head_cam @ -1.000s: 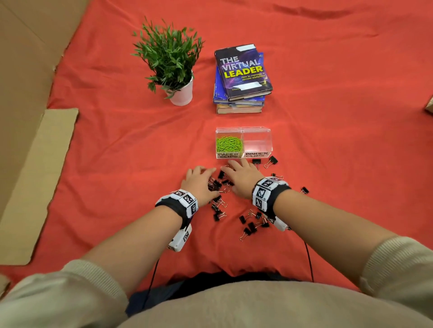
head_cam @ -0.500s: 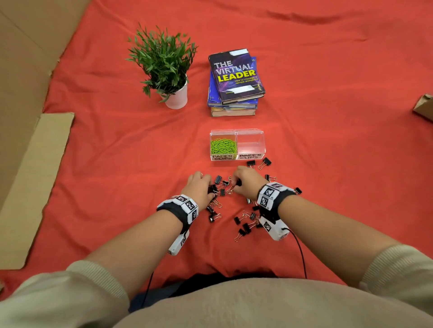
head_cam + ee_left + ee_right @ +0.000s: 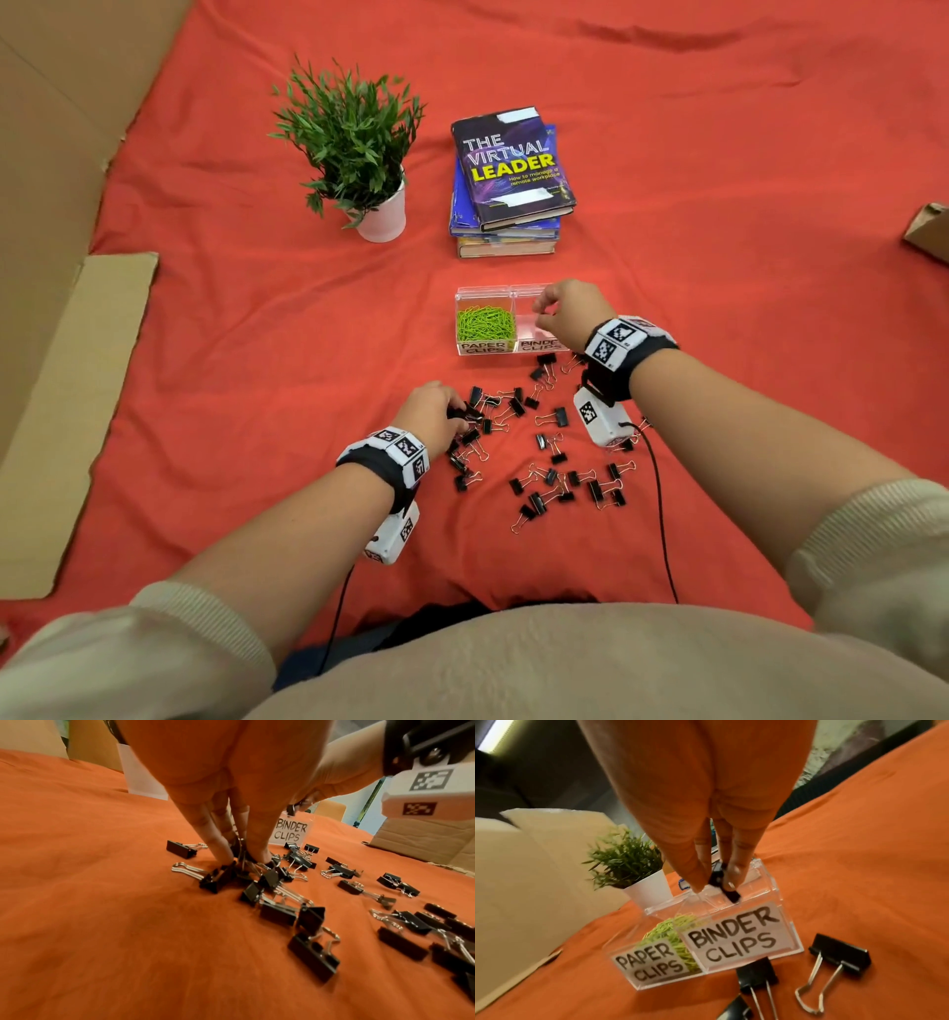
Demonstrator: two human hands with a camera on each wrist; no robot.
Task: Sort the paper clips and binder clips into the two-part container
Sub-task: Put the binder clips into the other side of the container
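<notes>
A clear two-part container stands on the red cloth; its left half, labelled PAPER CLIPS, holds green paper clips, its right half is labelled BINDER CLIPS. My right hand hovers over the right half and pinches black binder clips. Several black binder clips lie scattered in front of the container. My left hand is down on the pile's left side, fingertips pinching binder clips there.
A potted green plant and a stack of books stand behind the container. Cardboard sheets lie along the left edge, and a cardboard piece at the far right.
My right hand has lifted from the pile and moved forward over the container's right half with binder clips. The left hand stayed at the pile.
</notes>
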